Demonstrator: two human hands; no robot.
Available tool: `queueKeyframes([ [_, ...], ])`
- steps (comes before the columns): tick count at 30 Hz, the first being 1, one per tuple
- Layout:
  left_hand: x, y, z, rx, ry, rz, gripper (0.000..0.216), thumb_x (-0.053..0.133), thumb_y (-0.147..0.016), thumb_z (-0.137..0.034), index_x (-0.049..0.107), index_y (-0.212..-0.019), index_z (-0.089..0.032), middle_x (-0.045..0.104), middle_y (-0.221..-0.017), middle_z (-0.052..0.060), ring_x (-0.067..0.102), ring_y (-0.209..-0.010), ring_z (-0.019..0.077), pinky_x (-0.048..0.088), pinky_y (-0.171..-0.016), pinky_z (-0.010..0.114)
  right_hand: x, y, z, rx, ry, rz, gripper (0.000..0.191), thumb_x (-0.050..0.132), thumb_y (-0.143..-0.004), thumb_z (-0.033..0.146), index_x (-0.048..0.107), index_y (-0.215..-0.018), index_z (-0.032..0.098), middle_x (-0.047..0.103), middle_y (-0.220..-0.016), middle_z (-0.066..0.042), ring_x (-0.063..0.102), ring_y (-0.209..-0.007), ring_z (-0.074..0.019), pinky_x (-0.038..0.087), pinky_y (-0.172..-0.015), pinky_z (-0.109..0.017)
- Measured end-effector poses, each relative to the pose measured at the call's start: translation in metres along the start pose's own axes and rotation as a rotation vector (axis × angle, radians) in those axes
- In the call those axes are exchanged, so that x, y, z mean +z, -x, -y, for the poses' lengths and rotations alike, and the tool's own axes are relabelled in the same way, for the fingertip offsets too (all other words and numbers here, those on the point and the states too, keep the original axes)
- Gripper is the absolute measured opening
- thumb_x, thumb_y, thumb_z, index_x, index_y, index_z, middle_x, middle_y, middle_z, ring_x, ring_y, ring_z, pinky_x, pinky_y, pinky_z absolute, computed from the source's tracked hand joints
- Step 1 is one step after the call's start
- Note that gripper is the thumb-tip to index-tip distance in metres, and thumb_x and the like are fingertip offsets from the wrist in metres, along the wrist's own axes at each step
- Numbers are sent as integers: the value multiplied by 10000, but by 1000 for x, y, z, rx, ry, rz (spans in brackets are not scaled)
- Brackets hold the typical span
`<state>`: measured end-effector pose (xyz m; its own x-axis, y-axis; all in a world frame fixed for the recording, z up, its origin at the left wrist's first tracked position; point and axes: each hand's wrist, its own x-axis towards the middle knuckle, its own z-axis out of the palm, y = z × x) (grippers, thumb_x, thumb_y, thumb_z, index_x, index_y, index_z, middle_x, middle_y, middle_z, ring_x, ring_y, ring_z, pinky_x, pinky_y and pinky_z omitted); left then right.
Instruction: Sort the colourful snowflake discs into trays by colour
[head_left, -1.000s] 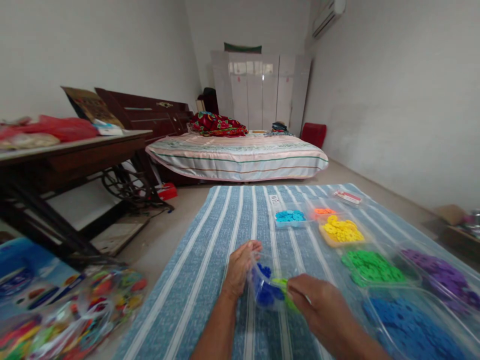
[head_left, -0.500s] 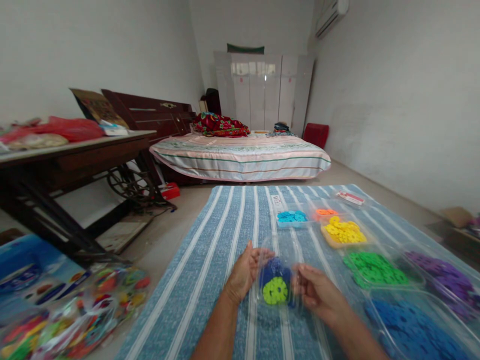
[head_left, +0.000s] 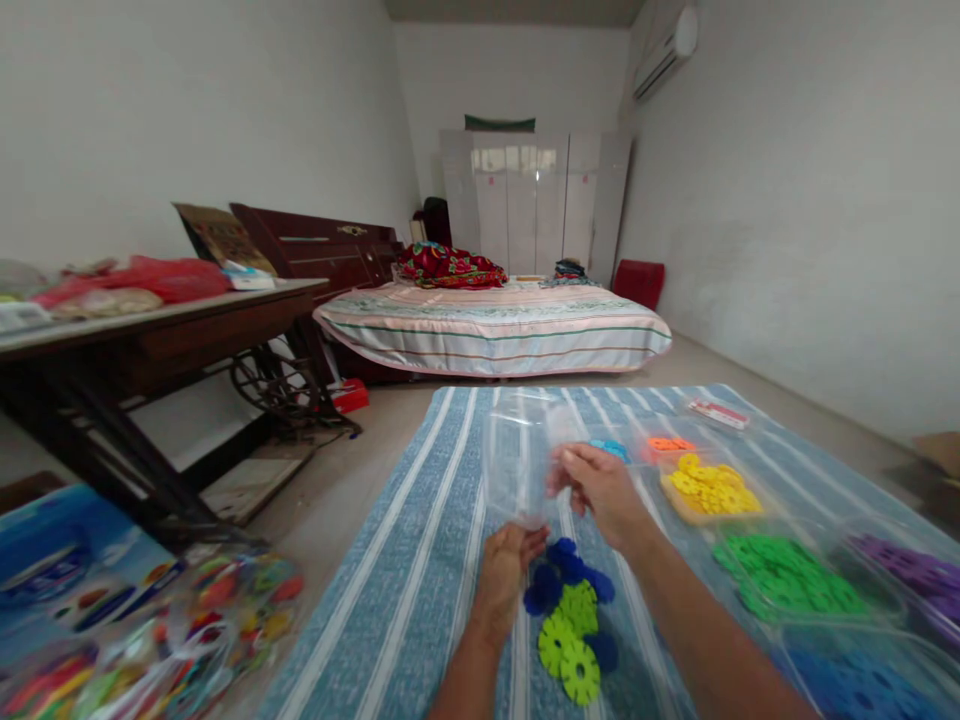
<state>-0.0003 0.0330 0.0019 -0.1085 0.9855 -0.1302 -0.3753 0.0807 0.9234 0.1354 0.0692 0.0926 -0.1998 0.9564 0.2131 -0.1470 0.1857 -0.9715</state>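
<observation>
A clear plastic container point(head_left: 516, 455) is held up tilted over the cloth, with nothing seen inside it. My right hand point(head_left: 600, 490) grips its right side with fingers bent. At its lower edge is my left hand point(head_left: 504, 565), thumb and fingers closed on the rim. Just below the hands, a small pile of toothed plastic discs lies loose on the striped cloth: lime-green discs point(head_left: 568, 640) and dark blue discs point(head_left: 544, 588), some overlapping.
To the right stand clear containers of yellow discs point(head_left: 712, 485), green discs point(head_left: 795, 575), purple discs point(head_left: 911, 570), blue discs point(head_left: 855, 680) and orange discs point(head_left: 670, 444). Light-blue discs point(head_left: 611, 448) sit behind my right hand. Bags of colourful pieces point(head_left: 187, 640) lie at lower left.
The container has been tipped and lifted forward and left. The lime-green and dark blue discs that were in it now lie on the cloth. My view has tilted slightly up.
</observation>
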Motion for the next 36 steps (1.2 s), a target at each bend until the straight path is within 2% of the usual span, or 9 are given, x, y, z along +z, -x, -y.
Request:
queueKeyframes([
  [4,-1,-1,3,57,-294,27,263,701,-629,-366,696,-751,-133,693,-737,59,626,-829,248,486,-770,342,38,-25,-18,-215,806,169,248,375,-863,220,608,-805,159,653,-792,-50,608,-751,-143,444,-624,-232],
  [7,1,-3,4,66,-243,64,111,705,-613,-236,669,-689,-163,681,-712,46,603,-893,268,485,-794,342,64,-19,-31,-232,968,273,171,482,-806,202,631,-735,162,660,-815,-66,598,-807,-182,442,-729,-285],
  [10,4,-8,8,22,-42,66,107,660,-680,-206,659,-787,-200,692,-813,60,571,-1035,283,470,-891,376,69,-10,-26,-275,1032,343,208,573,-782,316,641,-940,198,655,-958,-48,588,-902,-188,442,-792,-281],
  [13,5,-9,10,-12,-29,75,146,676,-685,-217,666,-828,-191,700,-869,78,571,-1068,299,444,-949,416,45,-14,-14,-205,1257,206,286,517,-844,363,585,-1094,245,611,-1101,-34,541,-1032,-169,425,-849,-255],
  [16,2,-7,7,-1,-114,14,299,741,-608,-204,674,-897,-167,692,-999,105,584,-1073,288,416,-987,399,0,-29,-14,47,1484,-18,254,436,-858,172,610,-1041,148,593,-1095,-140,520,-1071,-236,444,-806,-316],
  [19,1,-4,2,19,-108,-58,463,743,-604,-213,627,-1050,-167,599,-1218,136,550,-1139,278,433,-970,377,-39,-38,-25,186,1541,-68,290,383,-824,51,633,-965,92,610,-1027,-192,544,-1039,-267,450,-749,-333],
  [27,1,-3,-9,9,72,-71,526,700,-710,-320,540,-1189,-173,479,-1359,136,470,-1227,280,475,-917,344,-33,24,-6,108,1409,34,168,484,-856,249,641,-857,190,671,-858,-59,599,-776,-165,366,-636,-245],
  [31,-2,-5,-15,-93,192,-26,446,621,-761,-462,616,-1063,-134,609,-1210,117,516,-1183,267,454,-959,358,-15,76,22,55,853,113,155,550,-787,268,598,-661,192,580,-611,32,517,-597,-105,313,-545,-217],
  [36,-2,-1,-24,-249,283,132,576,437,-809,-621,670,-925,-107,690,-1020,148,618,-1030,256,492,-909,362,-6,99,24,213,318,118,172,554,-744,272,575,-612,165,544,-530,45,409,-442,-60,300,-426,-180],
])
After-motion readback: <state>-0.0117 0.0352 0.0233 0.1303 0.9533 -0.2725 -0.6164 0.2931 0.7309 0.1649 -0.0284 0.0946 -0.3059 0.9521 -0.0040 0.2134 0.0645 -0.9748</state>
